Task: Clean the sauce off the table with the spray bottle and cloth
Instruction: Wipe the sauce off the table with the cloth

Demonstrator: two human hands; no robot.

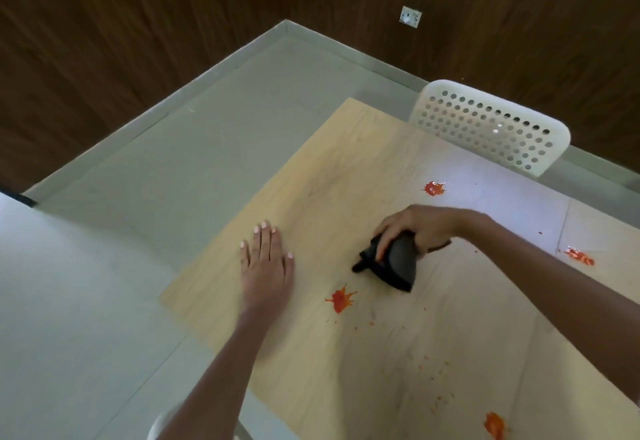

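Your left hand point(266, 259) shows pale pink polish on its nails; both your forearms are bare, no sleeves in view; your right hand point(420, 228) wears no ring or watch.

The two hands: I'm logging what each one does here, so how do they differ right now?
The left hand lies flat on the table, fingers straight and together, holding nothing. The right hand curls its fingers over a dark cloth and grips it from above, beside a red sauce splat. The left hand sits near the table's left edge; the right is further in. Both reach forward on bare forearms.
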